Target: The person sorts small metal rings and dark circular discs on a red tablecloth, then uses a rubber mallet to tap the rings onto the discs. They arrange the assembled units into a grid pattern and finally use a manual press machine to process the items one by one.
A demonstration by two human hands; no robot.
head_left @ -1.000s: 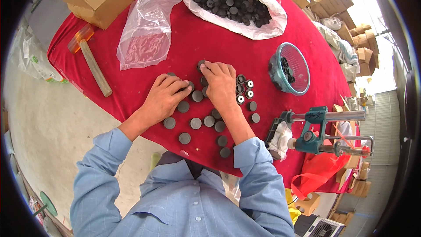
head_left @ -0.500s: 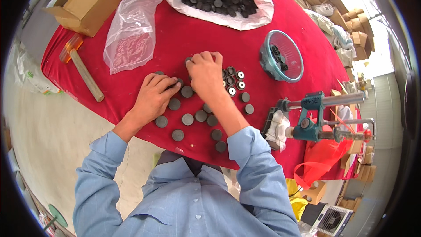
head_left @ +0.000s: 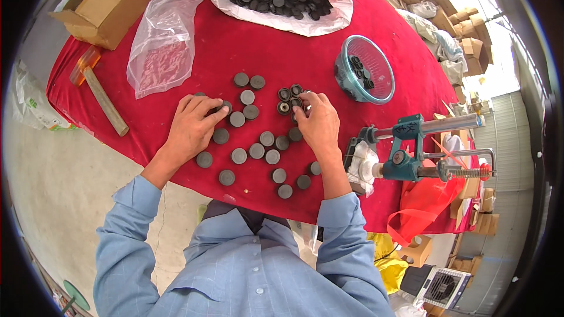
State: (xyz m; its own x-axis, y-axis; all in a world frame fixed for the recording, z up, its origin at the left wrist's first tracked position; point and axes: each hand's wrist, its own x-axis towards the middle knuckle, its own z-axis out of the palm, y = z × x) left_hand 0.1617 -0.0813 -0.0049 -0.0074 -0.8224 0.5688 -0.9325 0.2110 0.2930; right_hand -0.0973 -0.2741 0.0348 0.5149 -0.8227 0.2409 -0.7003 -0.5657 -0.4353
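Reaching into the tight cluster of round, black, hollow-faced caps (head_left: 284, 94) right of centre, the right hand (head_left: 318, 126) has bent fingers; whether it grips one is hidden. Farther left, the left hand (head_left: 192, 123) curls against a round, flat-topped, dark-grey cap (head_left: 227, 107), its hold likewise unclear. Tight packing could make one hollow-faced cap tip another; a sideways knock could scatter them.

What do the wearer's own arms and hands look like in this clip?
Both the left hand and right hand are bare, without gloves. Light blue shirt sleeves with faint, thin lines cover most of the arms, ending in broad cuffs. No watch shows.
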